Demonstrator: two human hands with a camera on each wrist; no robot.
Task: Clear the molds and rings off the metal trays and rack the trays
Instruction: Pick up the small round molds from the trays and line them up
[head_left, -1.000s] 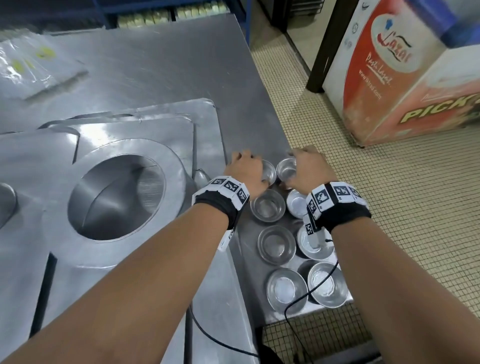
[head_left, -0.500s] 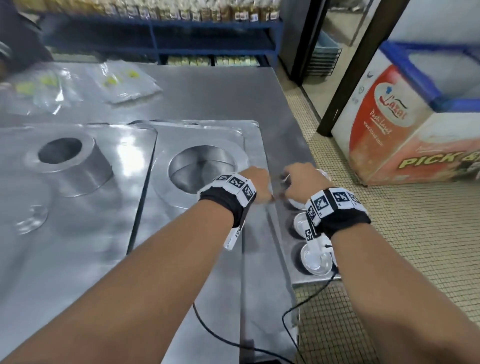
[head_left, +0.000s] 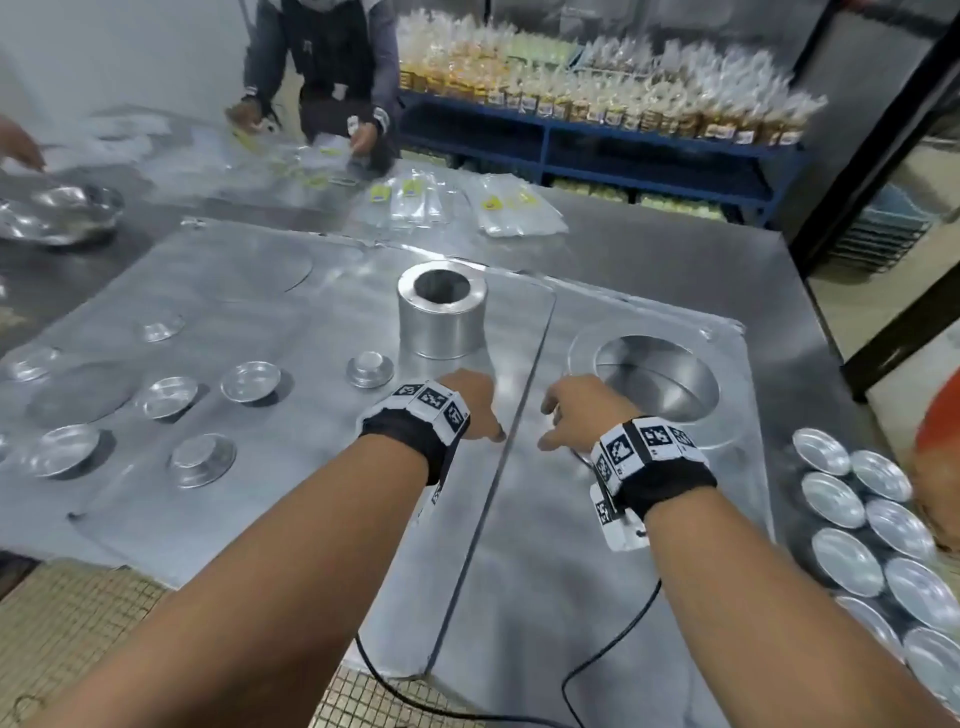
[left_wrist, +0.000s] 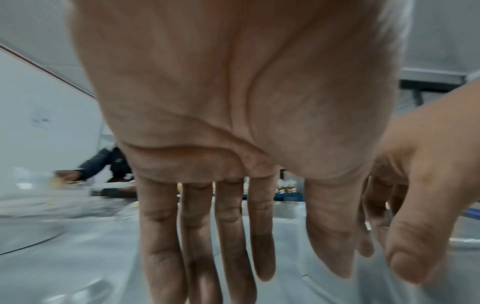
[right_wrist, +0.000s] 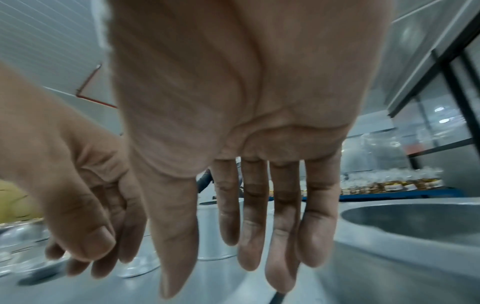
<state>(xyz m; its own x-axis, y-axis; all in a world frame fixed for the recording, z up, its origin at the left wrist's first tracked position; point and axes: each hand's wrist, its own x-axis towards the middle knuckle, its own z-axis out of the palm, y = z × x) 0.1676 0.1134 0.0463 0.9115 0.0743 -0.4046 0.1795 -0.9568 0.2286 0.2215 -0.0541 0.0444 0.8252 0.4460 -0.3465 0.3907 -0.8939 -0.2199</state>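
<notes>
Two metal trays lie side by side on the steel table: a left tray (head_left: 291, 499) and a right tray (head_left: 613, 571). A tall ring (head_left: 442, 317) stands on the left tray, with several small round molds (head_left: 250, 382) scattered to its left. A wide, low ring (head_left: 655, 375) sits on the right tray. My left hand (head_left: 475, 402) hovers over the seam between the trays, fingers straight and empty (left_wrist: 207, 236). My right hand (head_left: 569, 408) hovers beside it near the wide ring, also empty with fingers extended (right_wrist: 259, 216).
Several small molds (head_left: 852, 530) stand in rows on the table at the right edge. Plastic bags (head_left: 514, 208) lie at the far side, where another person (head_left: 322, 78) works. A metal bowl (head_left: 67, 213) sits far left. A blue shelf (head_left: 597, 150) stands behind.
Both hands let go of the small molds at the table's right edge and moved left over the trays, now empty. The view lifted to show the trays and far side.
</notes>
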